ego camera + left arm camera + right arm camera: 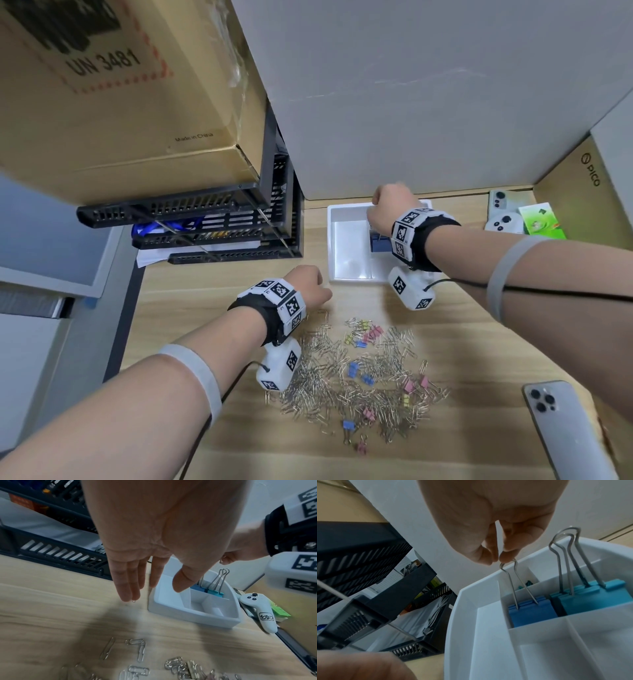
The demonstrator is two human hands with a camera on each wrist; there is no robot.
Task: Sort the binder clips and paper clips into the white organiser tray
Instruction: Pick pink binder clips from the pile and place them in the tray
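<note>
- Right wrist view: right hand [489, 524] pinches the wire handle of a blue binder clip [530, 609] inside the white organiser tray [488, 635], frame centre.
- Left hand [150, 534] hovers, fingers straight, holding nothing.

Even, soft indoor light from overhead, no hard glare. Head view is bright and mostly sharp; strong wide-angle bending at the edges, cardboard box [113, 96] far left stretched and leaning. Faint sheen on the phone [568, 428] near right. Left wrist view: broad soft shadow on the desk [51, 615] under the left hand [164, 534], palm very close and soft, fingers [126, 582] smeared by motion blur, paper clips [137, 655] near the bottom edge blurred. Right wrist view dimmer, bluish cast; right hand [489, 520] close and soft, white tray [471, 615] walls slightly hazy, corners curved, blurred skin patch at near left.
</note>
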